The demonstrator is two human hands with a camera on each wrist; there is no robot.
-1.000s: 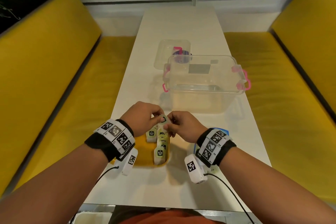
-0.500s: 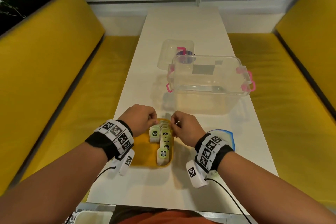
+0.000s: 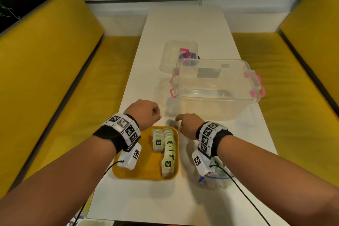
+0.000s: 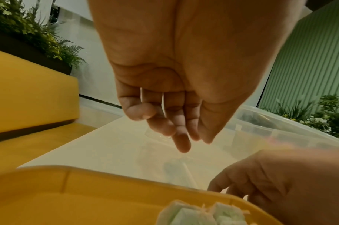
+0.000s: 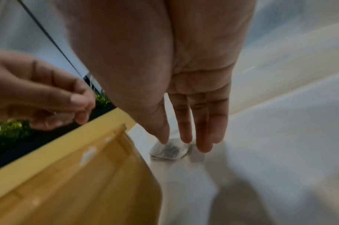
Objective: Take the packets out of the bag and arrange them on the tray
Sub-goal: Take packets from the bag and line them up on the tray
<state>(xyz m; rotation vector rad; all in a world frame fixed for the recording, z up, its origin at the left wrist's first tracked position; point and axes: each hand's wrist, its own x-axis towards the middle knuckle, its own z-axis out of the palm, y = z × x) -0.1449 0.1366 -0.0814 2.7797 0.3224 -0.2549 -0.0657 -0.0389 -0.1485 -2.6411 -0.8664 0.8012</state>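
Mostly done: two rows of pale green-labelled paper packets (image 3: pixel 166 147) on yellow plastic tray (image 3: pixel 143 167), lower centre; one stray packet (image 5: pixel 169 150) on white table (image 3: pixel 183 29) above tray, right hand (image 3: pixel 189 124) fingertips (image 5: pixel 185 137) touching, not gripping; left hand (image 3: pixel 145 113) loosely curled, empty; clear zip bag (image 3: pixel 214 180), lower right, contents unclear.

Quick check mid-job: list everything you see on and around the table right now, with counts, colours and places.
tray: one, yellow, near table edge
packets: two rows, pale green, right part of the tray
loose packet: one, pale, on the table past the tray's far right corner
bag: one, clear, under the right wrist
box: one, clear with pink latches, mid-table
lid: one, clear, behind the box
benches: two, yellow, either side
left hand: curled, empty
right hand: fingers extended toward the loose packet
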